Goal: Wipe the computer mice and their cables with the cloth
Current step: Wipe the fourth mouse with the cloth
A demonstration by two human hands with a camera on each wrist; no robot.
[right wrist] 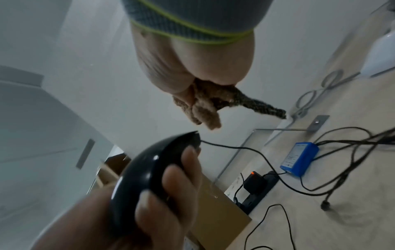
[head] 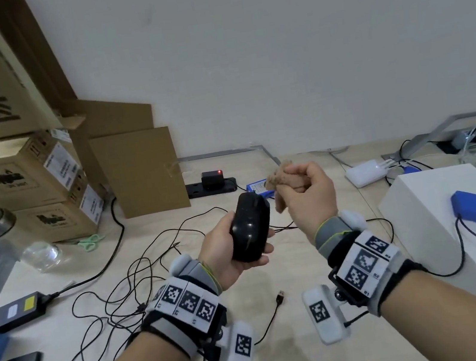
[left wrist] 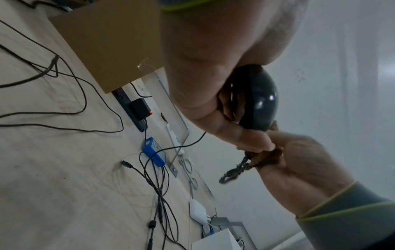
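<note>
Gripping a glossy black computer mouse [head: 250, 227] above the desk [head: 292, 360], the left hand [head: 230, 254] is seen with thumb and fingers curled round its sides. A bunched tan cloth [head: 281, 181] is clenched in the right hand [head: 308, 196], at about two o'clock from the mouse, just beside its front end. The mouse cable [right wrist: 245, 150] is seen trailing from the mouse's front end down to the desk.

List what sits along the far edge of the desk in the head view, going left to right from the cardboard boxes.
Stacked cardboard boxes → leaning cardboard sheet → black power strip → small blue box → white charger
</note>
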